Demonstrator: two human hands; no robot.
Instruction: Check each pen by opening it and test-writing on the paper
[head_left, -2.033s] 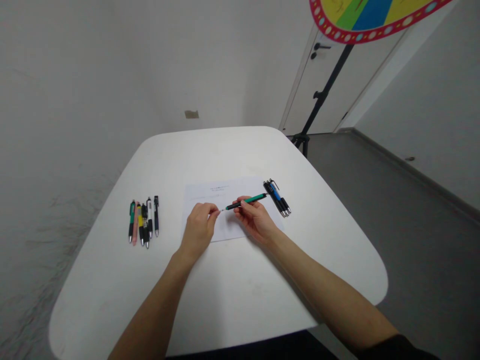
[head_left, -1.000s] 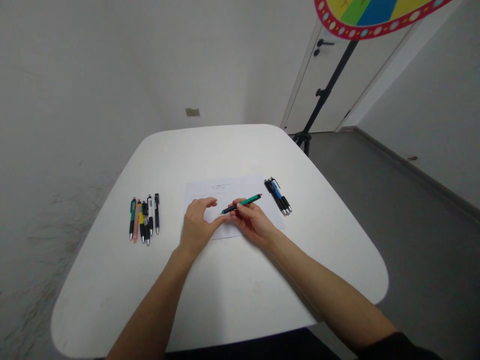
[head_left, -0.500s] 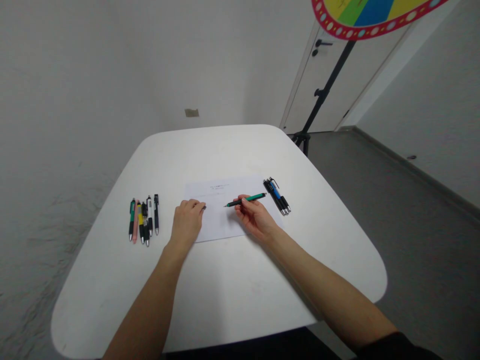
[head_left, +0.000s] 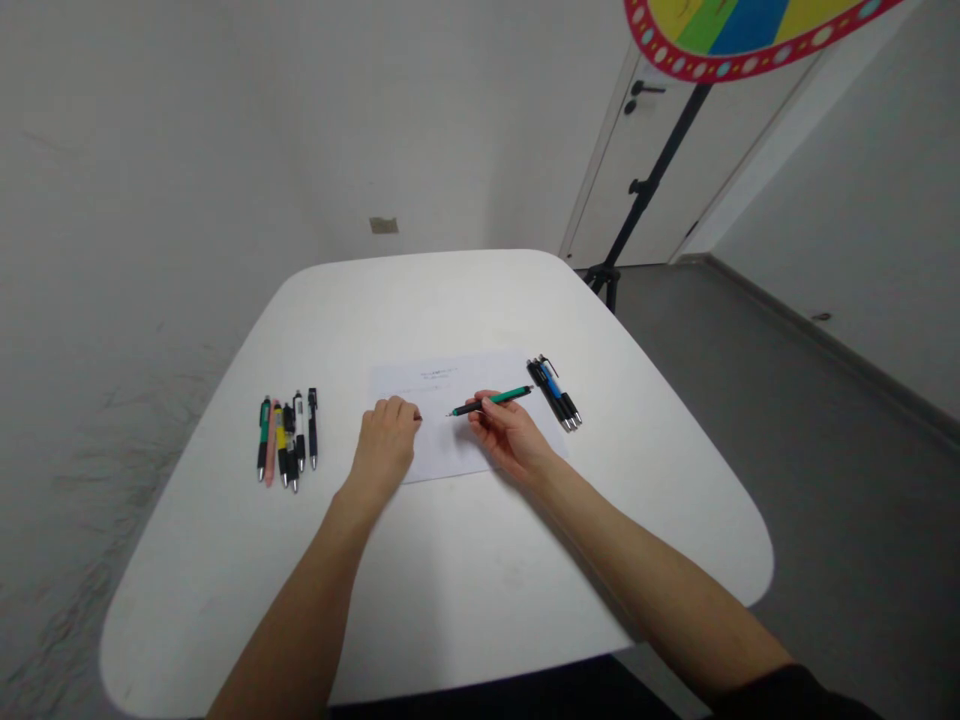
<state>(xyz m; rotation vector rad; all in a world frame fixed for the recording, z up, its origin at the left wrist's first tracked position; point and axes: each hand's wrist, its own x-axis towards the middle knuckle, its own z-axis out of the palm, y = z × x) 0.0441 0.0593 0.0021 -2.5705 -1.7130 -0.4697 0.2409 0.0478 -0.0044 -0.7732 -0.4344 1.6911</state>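
Note:
In my right hand [head_left: 506, 435] is a green and black pen [head_left: 491, 401], pinched between thumb and fingers above the paper. Its thin point faces left, toward my other hand. My left hand [head_left: 388, 440] is closed over the left part of the white sheet [head_left: 446, 460], fingers curled together. A tiny dark bit shows at its fingertips, too small to name. A small gap separates this hand from the pen's point. Faint handwriting [head_left: 439, 374] runs across the upper part of the sheet.
Several pens [head_left: 289, 440] lie side by side on the left of the white table [head_left: 420, 310]. More pens, black and blue [head_left: 553, 392], lie by the sheet's right edge. Beyond the table stand a black tripod pole [head_left: 652, 185] and a colourful wheel [head_left: 750, 35].
My left hand has moved slightly right, closer to the pen's point, and the bit at its fingertips is less visible. The right hand and pen have hardly moved.

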